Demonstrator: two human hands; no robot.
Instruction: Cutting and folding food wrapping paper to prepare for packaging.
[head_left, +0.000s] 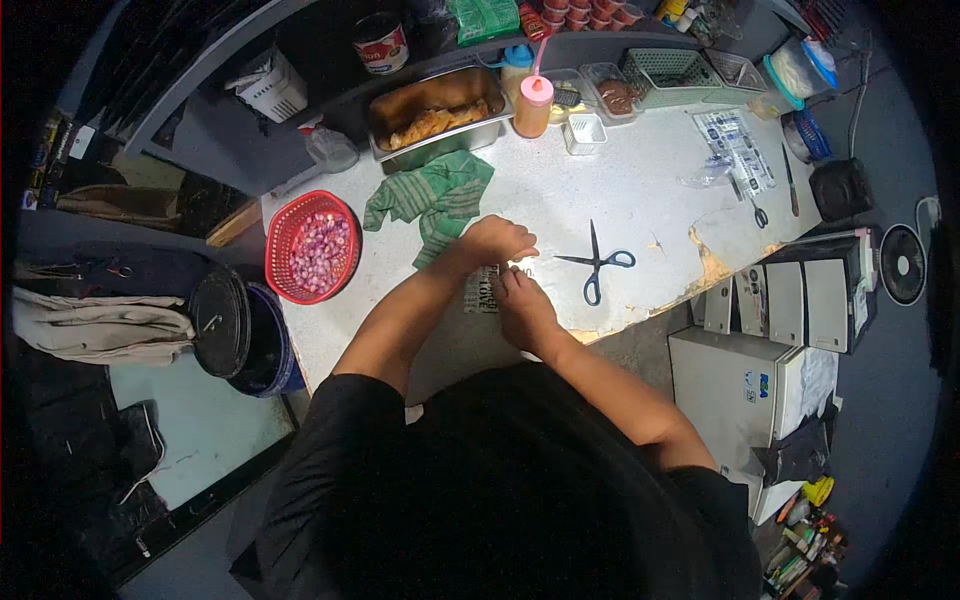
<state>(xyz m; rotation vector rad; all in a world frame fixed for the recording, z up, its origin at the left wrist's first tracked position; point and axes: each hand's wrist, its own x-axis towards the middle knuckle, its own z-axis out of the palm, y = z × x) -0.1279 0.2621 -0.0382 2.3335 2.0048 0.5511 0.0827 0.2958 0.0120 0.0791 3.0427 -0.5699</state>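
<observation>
My left hand (499, 240) and my right hand (525, 306) are close together over the white table (480, 337), both on a small printed sheet or wrapper (481, 291) with dark lettering. Fingers of both hands look pinched on its right part, partly hidden by the hands. To the right of my hands, scissors with dark blue handles (596, 262) lie spread on the table. Just beyond my left hand is a crumpled green striped cloth (439, 196). A red plastic basket (274, 259) of peeled shallots or small red onions stands at the left.
Along the back stand a steel pan (439, 150) with browned food, a pink-capped squeeze bottle (532, 112), a small white basket (585, 135) and green baskets (667, 75). Printed sheets (735, 150), smaller scissors (760, 216) and a knife (790, 180) lie at the right. The near edge is chipped.
</observation>
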